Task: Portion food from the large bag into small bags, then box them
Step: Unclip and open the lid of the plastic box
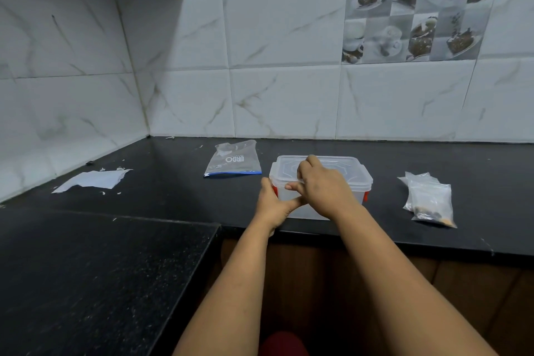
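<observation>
Where the dark counter [404, 159] meets the side wall at far left, a torn scrap of white paper [92, 180] lies flat with small shreds around it. Further along sits the large bag [233, 159], a clear zip pouch with a blue seal strip, lying flat and looking nearly or wholly emptied. Just right of it stands the plastic box [320, 185], translucent with its lid on and red clips at the ends; whether anything lies inside I cannot tell through the cloudy wall. The left hand [274, 205] grips the box's near left corner by the clip, while the right hand [323, 185] is curled over the lid's front edge, fingers pressing or prising there. The box looks light and fairly stiff, likely to slide on the polished stone, so bracing one end while working the clips seems sensible. Well apart to the right lie the small bags [429, 199], a soft, slippery stack of clear pouches with a little dark food settled at the bottom of the nearest; they are best taken by the sealed top edges. They are not yet boxed
</observation>
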